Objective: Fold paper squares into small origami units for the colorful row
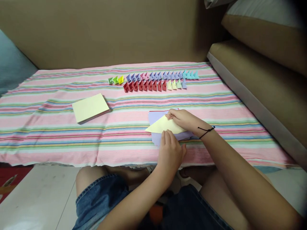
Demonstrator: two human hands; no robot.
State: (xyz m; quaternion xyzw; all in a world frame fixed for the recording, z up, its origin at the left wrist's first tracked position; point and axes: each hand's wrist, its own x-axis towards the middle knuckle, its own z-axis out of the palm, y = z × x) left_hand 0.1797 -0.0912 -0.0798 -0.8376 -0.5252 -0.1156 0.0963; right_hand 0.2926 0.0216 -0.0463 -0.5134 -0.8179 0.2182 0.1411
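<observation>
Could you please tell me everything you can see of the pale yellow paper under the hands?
The pale yellow paper looks thin and plain, apparently folded, its sharp point toward the left. It lies on lilac paper over the striped cloth. The right hand has its grip at the upper edge, partly hiding it; the left hand has fingertips at the lower edge.

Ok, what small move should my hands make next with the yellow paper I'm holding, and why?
I'd probably press along its lower edge with your left hand. The yellow paper looks folded to a point, your left fingertips rest by that edge, and your right hand is at its upper side, so it could steady it.
</observation>
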